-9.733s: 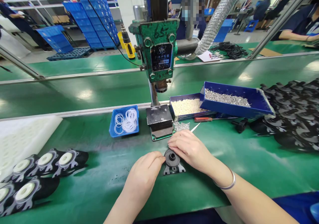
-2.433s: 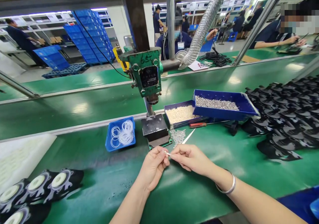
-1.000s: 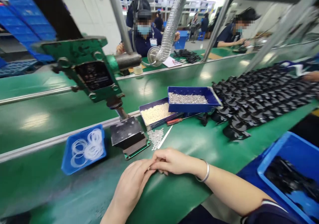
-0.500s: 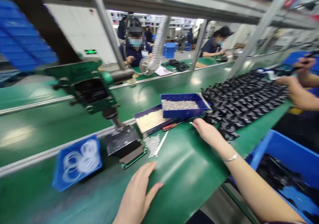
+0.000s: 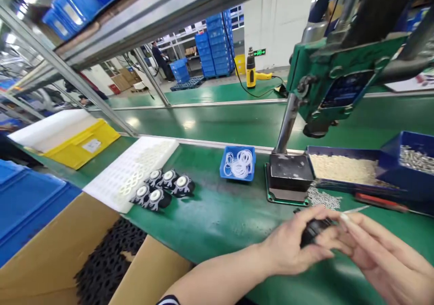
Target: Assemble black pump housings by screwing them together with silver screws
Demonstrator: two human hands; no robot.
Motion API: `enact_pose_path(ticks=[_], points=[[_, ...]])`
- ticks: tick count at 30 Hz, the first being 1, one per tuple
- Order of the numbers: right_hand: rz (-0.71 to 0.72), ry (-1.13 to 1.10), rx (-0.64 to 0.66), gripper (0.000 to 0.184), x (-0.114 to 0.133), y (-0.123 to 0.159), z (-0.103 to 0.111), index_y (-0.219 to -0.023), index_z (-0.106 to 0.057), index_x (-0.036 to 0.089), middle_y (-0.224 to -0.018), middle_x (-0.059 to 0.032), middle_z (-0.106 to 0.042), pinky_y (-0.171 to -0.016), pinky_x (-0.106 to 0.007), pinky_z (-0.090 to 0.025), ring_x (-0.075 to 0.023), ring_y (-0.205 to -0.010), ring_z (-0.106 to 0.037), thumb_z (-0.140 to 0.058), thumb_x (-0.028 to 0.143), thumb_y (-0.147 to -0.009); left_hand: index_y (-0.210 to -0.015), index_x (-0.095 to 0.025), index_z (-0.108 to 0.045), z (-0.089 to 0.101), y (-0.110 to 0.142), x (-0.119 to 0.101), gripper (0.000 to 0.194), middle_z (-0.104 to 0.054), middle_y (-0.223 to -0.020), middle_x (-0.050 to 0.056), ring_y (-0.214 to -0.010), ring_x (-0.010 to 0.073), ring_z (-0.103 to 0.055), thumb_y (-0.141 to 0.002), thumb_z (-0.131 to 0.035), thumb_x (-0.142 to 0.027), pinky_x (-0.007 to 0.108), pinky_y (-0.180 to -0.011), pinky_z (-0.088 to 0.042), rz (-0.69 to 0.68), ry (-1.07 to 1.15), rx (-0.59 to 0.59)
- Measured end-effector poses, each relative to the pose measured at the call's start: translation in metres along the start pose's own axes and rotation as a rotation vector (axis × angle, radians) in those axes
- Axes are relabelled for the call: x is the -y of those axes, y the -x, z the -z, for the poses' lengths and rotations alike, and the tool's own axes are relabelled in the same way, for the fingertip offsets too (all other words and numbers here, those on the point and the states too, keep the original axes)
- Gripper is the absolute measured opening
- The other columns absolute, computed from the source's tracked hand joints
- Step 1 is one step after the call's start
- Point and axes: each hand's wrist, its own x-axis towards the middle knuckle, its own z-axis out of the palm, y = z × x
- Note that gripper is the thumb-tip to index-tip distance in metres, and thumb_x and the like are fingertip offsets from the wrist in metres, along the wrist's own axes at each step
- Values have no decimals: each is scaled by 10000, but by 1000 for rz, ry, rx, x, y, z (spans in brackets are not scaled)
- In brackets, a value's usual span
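Low on the right, my left hand (image 5: 298, 244) is curled around a black plastic part (image 5: 313, 230) just above the green bench. My right hand (image 5: 376, 251) meets it from the right, fingers stretched along the part and touching it. Whether the right hand grips anything is hidden. Just behind the hands lie a thin white stick (image 5: 354, 210), a scatter of small metal pins (image 5: 323, 199) and the green press (image 5: 334, 83) on its dark base block (image 5: 290, 174).
A small blue tray of white rings (image 5: 238, 162) stands left of the press. Several finished black parts with white centres (image 5: 162, 187) lie beside a white foam sheet (image 5: 134, 169). Blue trays of white pellets (image 5: 342, 169) and pins (image 5: 415, 158) are right. A cardboard box of black parts (image 5: 108, 260) sits lower left.
My view has swung left. My right hand came back from the pile of black parts at the right, and both hands now meet on a black part; half a second ago the left lay flat.
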Motion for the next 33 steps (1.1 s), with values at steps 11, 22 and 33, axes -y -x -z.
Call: enact_pose_path(ticks=[11,22,33], points=[[12,72,35,240,8,-20,-22,-922,-614,190,-602,25,-639,-511,-219,-483,-87,-429,-563,-587,425,-959,-1318,-140,-548,10,-17,-15,537,-728,-1153,159,-1087,255,-691,-988,-422,-545,357,-923,-529,619,953,-483],[239,510,32,193,-6,-21,-27,-958,-640,198,-679,19,-631,-506,-202,-435,-84,-487,-550,-495,317,-999,-1366,-199,-555,8,-15,-15,520,-680,-1288,125,-1279,251,-576,-977,-464,-532,387,-1089,-445,745,982,-472],[484,912,-22,221,-6,-17,-27,-958,-601,197,-796,-60,-695,-668,-298,-502,-184,-703,-667,-399,244,-1034,-1359,-225,-527,7,-8,-6,484,-598,-1399,112,-1348,260,-509,-992,-420,-522,440,-1182,-331,512,393,-331]])
